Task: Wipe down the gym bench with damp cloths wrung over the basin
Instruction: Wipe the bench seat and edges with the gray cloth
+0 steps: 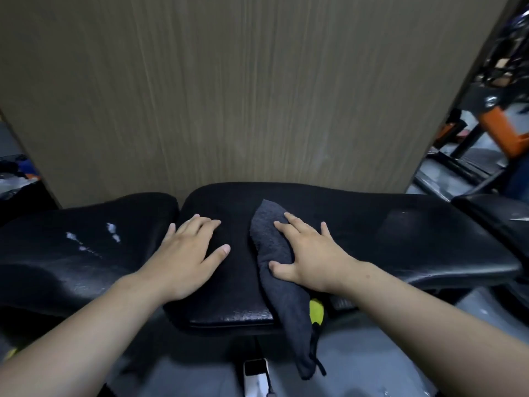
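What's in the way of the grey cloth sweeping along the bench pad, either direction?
Rightward, nothing visible: the bench pad is bare there. Leftward, the left hand lies flat on the same pad, beside the grey cloth but apart from it. The right hand presses directly on the cloth.

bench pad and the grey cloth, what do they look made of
Bench pad: probably black vinyl or faux leather, semi-gloss; it shows sheen, a fine grain and whitish scuffs on the left section. Grey cloth: likely terry or microfibre, matte, with a nubby pile.

Cloth (266, 242) partly under R hand (309, 253); orange equipmt (512, 133) blurry.
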`<control>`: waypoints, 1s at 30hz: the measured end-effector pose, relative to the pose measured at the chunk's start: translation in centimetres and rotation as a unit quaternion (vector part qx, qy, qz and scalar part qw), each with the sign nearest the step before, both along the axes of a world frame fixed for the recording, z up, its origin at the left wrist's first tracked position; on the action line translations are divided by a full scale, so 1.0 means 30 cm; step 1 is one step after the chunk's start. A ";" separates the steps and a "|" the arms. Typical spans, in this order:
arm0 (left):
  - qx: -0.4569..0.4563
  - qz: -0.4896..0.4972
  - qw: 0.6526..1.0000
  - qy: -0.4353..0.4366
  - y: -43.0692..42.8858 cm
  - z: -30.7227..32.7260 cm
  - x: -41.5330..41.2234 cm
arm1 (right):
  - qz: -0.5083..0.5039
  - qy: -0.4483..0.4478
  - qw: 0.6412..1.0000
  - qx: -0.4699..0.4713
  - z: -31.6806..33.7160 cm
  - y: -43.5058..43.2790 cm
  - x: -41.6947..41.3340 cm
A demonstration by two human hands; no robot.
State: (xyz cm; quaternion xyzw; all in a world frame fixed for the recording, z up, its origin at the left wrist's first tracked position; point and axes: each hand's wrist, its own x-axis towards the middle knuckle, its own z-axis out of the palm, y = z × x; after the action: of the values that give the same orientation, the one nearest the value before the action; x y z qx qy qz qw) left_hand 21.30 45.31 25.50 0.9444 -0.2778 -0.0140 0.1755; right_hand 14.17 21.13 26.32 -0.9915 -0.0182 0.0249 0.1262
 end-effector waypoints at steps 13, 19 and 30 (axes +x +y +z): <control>0.070 -0.089 0.994 -0.011 -0.378 -0.011 -0.075 | -0.125 0.022 0.992 -0.022 0.033 -0.573 -0.183; 0.083 -0.076 0.994 -0.002 -0.389 -0.020 -0.054 | -0.253 -0.002 0.967 0.018 0.068 -0.944 -0.309; 0.102 -0.035 0.994 -0.007 -0.378 -0.025 0.009 | -0.177 -0.083 0.979 0.063 -0.013 -0.727 -0.139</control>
State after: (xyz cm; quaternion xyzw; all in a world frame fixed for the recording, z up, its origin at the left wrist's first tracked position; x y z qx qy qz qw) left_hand 21.56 33.98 24.76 0.9470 -0.3094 -0.0416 0.0759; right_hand 10.01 -0.67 25.94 -0.9679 0.1452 -0.0811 0.1885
